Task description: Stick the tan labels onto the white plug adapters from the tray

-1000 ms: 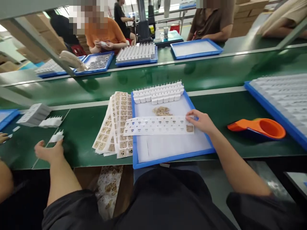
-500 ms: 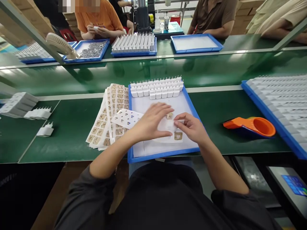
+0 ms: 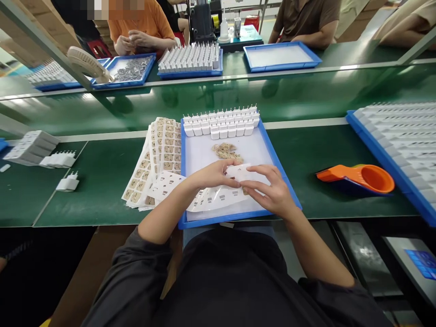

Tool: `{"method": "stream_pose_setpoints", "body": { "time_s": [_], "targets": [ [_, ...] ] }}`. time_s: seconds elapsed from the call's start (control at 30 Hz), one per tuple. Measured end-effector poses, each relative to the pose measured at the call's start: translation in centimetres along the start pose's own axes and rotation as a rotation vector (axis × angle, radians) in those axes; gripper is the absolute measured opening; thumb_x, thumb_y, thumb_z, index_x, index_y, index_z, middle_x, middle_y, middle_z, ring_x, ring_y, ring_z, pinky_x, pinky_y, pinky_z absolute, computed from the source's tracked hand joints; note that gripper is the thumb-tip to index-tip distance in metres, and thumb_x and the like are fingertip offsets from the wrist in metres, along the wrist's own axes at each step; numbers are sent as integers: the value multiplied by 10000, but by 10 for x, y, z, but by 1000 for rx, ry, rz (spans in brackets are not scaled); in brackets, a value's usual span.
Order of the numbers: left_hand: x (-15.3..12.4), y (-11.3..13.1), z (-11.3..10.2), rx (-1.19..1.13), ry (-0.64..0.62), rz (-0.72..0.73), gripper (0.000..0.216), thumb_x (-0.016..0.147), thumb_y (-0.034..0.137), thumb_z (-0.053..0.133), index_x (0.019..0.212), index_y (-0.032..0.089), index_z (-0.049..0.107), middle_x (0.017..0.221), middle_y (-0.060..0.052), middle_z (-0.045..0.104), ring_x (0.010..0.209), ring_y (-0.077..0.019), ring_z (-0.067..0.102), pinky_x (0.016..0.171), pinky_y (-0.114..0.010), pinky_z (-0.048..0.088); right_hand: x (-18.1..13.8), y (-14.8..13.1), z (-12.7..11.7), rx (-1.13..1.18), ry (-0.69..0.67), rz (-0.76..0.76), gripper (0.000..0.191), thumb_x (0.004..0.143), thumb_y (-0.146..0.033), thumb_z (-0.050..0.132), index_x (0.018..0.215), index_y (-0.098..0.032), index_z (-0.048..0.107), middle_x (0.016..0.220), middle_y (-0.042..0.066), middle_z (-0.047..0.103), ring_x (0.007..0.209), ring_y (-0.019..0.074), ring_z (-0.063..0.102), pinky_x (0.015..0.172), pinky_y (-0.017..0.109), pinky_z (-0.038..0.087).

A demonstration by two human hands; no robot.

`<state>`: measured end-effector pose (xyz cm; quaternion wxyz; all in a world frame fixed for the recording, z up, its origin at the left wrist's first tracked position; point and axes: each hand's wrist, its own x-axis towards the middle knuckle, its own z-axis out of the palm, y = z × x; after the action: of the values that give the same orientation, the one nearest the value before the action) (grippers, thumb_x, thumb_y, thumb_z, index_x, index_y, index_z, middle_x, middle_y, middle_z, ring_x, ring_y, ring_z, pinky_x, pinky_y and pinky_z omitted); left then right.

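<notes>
On a green assembly bench, a worker's left hand (image 3: 215, 175) and right hand (image 3: 270, 190) meet over the near half of a blue tray (image 3: 271, 145); thumb and fingertips of each are pinched on the raised end of a white backing sheet (image 3: 213, 199), which trails toward 8 o'clock across the tray's rim, most of its windows looking emptied; the work appears to be at the peeling stage, and the next move would call for a fine fingertip hold with the sheet kept taut; both forearms angle inward, wrists low, palms down; fanned label sheets (image 3: 163, 150) lie at 10 o'clock; at 12, a small heap of brown labels (image 3: 226, 152), then rows of white chargers (image 3: 221, 123); at 3 o'clock, an orange scoop (image 3: 361, 179)
</notes>
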<state>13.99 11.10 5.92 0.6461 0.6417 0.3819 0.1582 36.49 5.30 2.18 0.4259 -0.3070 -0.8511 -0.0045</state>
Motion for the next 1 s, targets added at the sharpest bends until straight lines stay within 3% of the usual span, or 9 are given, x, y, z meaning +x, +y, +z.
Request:
{"method": "stream_pose_setpoints", "body": {
  "time_s": [0.23, 0.37, 0.43, 0.53, 0.67, 0.73, 0.87, 1.0],
  "targets": [
    [0, -4, -1, -64, -68, -28, 484, 677, 296, 853, 1083, 168, 623, 836, 38, 626, 700, -120, 595, 711, -268, 462, 0, -2, 4, 80, -25, -27, 146, 882, -113, 704, 960, -234, 683, 1201, 111, 681, 1078, 258, 645, 886, 434, 566],
    [4, -11, -7, -88, -83, -68, 580, 664, 327, 865, 1163, 166, 618, 885, -13, 700, 747, -172, 663, 753, -317, 515, -10, 0, -1, 275, 18, 83, 172, 877, -113, 702, 971, -254, 670, 1152, 79, 685, 1049, 237, 650, 907, 424, 548],
    [5, -17, -9, 48, -10, -85, 593, 691, 342, 838, 1213, 169, 615, 961, -52, 729, 807, -214, 693, 788, -353, 532, -16, 3, -3, 417, 106, 229, 139, 900, -142, 677, 968, -261, 661, 1120, 68, 680, 1047, 232, 646, 918, 423, 542],
    [6, -24, -8, 428, 118, -53, 600, 744, 350, 788, 1291, 191, 600, 1212, -102, 712, 1034, -297, 690, 915, -409, 525, -24, 9, 0, 569, 274, 468, 81, 953, -195, 617, 975, -265, 650, 1026, 48, 677, 1003, 209, 655, 906, 396, 544],
    [11, -23, -11, 752, 215, 57, 605, 856, 458, 695, 1383, 210, 532, 1416, -110, 612, 1273, -323, 586, 1065, -452, 466, -34, 17, 11, 538, 164, 662, 39, 970, -269, 620, 982, -252, 653, 984, 37, 697, 963, 192, 675, 892, 371, 541],
    [17, -18, -23, 879, 356, 68, 558, 910, 469, 632, 1384, 192, 533, 1391, -127, 618, 1296, -330, 561, 1078, -470, 455, -37, 19, 16, 482, 123, 706, 74, 976, -308, 612, 988, -246, 650, 997, 40, 703, 966, 195, 680, 889, 374, 543],
    [43, -14, -67, 1105, 660, 61, 541, 924, 331, 616, 1423, 161, 495, 1430, -168, 558, 1351, -355, 484, 1115, -505, 412, -38, 17, 19, 404, 103, 688, 117, 988, -338, 579, 992, -237, 638, 1000, 50, 698, 973, 203, 678, 862, 369, 558],
    [74, -27, -92, 1181, 766, 69, 589, 861, 278, 685, 1410, 168, 500, 1549, -189, 416, 1428, -392, 367, 1137, -538, 373, -38, 14, 18, 325, 95, 639, 123, 993, -328, 561, 985, -231, 635, 943, 46, 698, 888, 196, 680, 811, 357, 562]
  ]
}}
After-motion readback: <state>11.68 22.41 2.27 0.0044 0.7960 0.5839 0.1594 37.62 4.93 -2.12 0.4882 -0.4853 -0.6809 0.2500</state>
